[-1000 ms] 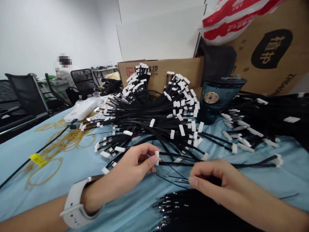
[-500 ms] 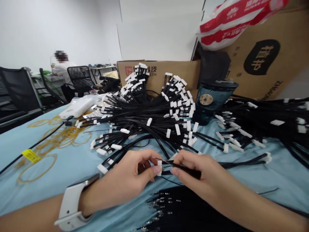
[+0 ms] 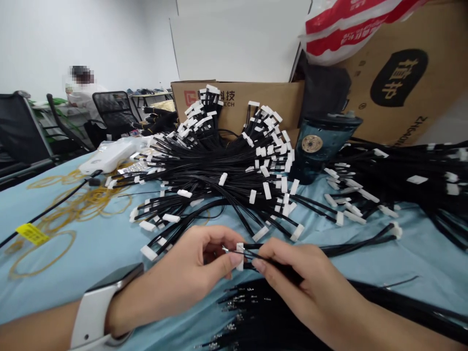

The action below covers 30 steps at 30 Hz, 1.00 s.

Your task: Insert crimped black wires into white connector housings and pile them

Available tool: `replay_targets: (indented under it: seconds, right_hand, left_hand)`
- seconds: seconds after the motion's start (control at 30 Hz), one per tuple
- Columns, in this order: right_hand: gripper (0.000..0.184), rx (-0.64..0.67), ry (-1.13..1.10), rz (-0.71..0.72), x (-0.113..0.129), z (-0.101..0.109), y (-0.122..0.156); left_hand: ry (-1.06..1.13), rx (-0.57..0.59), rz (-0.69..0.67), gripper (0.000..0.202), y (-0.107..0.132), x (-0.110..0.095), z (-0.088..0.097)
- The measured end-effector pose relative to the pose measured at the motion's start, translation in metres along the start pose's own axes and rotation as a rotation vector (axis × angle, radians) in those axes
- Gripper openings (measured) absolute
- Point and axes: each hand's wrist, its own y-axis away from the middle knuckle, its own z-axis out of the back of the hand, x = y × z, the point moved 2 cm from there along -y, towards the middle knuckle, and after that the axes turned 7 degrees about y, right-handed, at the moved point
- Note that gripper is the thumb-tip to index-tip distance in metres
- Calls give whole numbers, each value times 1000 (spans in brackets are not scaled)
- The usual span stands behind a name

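Note:
A white plastic connector (image 3: 240, 256) stands upright between the thumb and fingers of my left hand (image 3: 204, 268), which is closed on it. Black wires run from it to the right. My right hand (image 3: 300, 268) pinches thin black wires (image 3: 252, 254); their bare metal ends cross in front of the connector near my left thumb. Whether any tip sits inside the connector I cannot tell. Below my hands lies a bundle of loose black wires (image 3: 256, 317) with shiny metal terminals at their left ends. Just behind is a large heap of black cables (image 3: 204, 165) with white connectors.
A dark blue cup (image 3: 314, 146) stands right of the heap, before cardboard boxes (image 3: 237, 95). More connector cables (image 3: 395, 170) lie on the right. Yellowish cord (image 3: 91, 197), a black cable with a yellow tag (image 3: 32, 234) and a white device (image 3: 109, 156) are on the left. A person sits far back.
The wire tips in my right hand have moved left and down, now crossing the connector's front. My left hand keeps hold of the connector. The whole view has shifted slightly.

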Motion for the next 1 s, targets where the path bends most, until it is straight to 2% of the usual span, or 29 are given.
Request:
replay_targets:
  seconds: [0.23,0.43,0.63,0.77,1.0]
  right_hand:
    - [23,10,34,10,0,0,0]
    - [24,38,51,37,-2,-4,1]
    - [23,-37,-30,-22,0,3,0]
    - [24,-112,-56,-70,0,9,0]
    - [21,-32,-39,-81,-2,5,2]
  left_hand:
    - [-118,-25,7,29,6,1,-2]
    - [-21,18,-1,17,2,-5,-7]
    - [-65,-25,-43,21,2,-4,-5]
    - [-61,-58,-17,19,0,-3,-3]
    - [-35,29,0,16,1,-4,-4]
